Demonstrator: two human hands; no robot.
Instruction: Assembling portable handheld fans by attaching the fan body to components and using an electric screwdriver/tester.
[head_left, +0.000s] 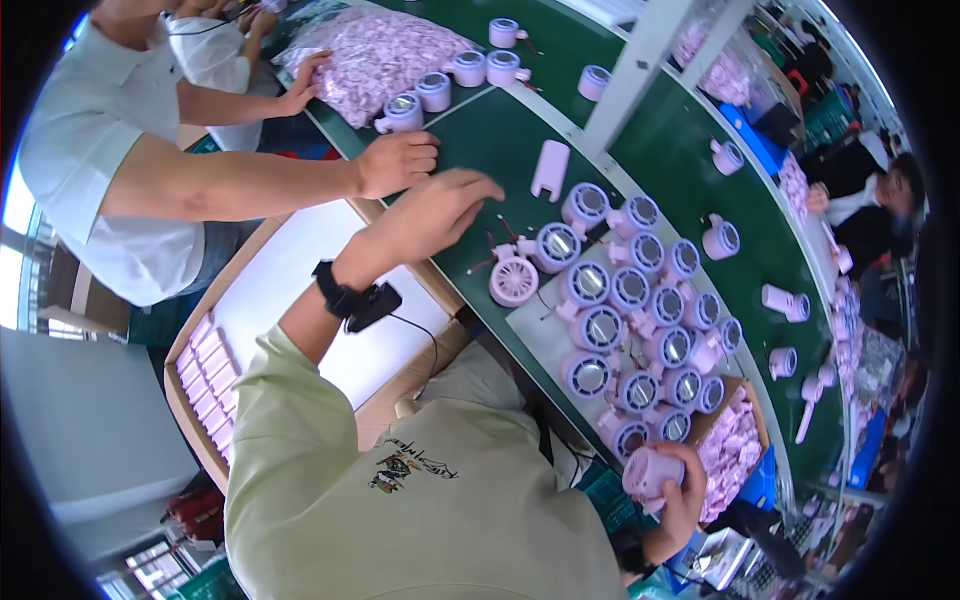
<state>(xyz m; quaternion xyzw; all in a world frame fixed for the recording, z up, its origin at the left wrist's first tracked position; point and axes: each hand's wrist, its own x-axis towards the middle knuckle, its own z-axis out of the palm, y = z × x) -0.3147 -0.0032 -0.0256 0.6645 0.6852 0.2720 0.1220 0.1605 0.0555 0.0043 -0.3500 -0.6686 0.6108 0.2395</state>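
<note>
My left hand point(425, 220), with a black watch strap at its wrist, hovers over the near edge of the green workbench point(475, 135). Its fingers stretch out to the right and nothing shows in them. Beyond the fingertips lies a pale pink handle shell point(551, 170). At the lower right, my right hand point(682, 505) grips a pink round fan head point(652, 475). Between my hands, several lilac fan heads point(600, 328) with shiny round centres stand close together on a pale board. One fan head with a spoked grille point(514, 282) sits by thin wires at the left of this group.
A co-worker's hand point(400, 163) is close to my left hand. A large bag of pink parts point(375, 60) lies at the far left. Beside my right hand stands a carton of pink pieces point(735, 440). A metal post point(630, 90) rises behind; an open carton point(330, 300) is below my left arm.
</note>
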